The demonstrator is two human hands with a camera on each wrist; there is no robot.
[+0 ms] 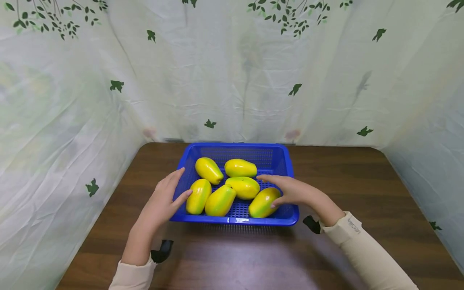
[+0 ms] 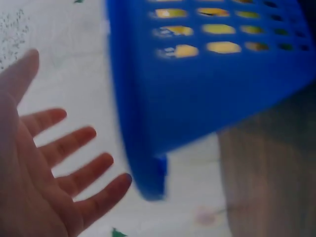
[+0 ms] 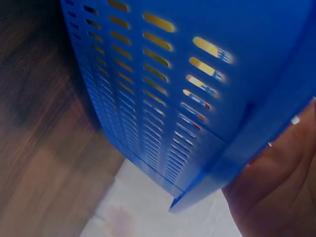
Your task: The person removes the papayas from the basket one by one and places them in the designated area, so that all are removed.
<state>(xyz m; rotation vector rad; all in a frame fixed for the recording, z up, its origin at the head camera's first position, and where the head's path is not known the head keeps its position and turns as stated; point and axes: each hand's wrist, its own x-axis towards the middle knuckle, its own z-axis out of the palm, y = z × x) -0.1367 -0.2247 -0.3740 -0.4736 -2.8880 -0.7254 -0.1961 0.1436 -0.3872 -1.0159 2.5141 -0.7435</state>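
A blue perforated basket (image 1: 235,220) stands on the table with several yellow-green papaya-like fruits (image 1: 243,187) lying in it. My left hand (image 1: 159,203) is at the basket's left rim, fingers spread; in the left wrist view the hand (image 2: 54,168) is beside the basket wall (image 2: 197,98) with no fruit in it. Over the basket's right side reaches my right hand (image 1: 290,191), its thumb by the right front fruit (image 1: 265,202); whether it touches is unclear. In the right wrist view the basket wall (image 3: 148,98) hides the fingertips of that hand (image 3: 281,182).
The brown wooden table (image 1: 232,257) extends around the basket. Pale curtains (image 1: 232,80) with green leaf prints hang behind it and at both sides. Dark straps sit near both wrists.
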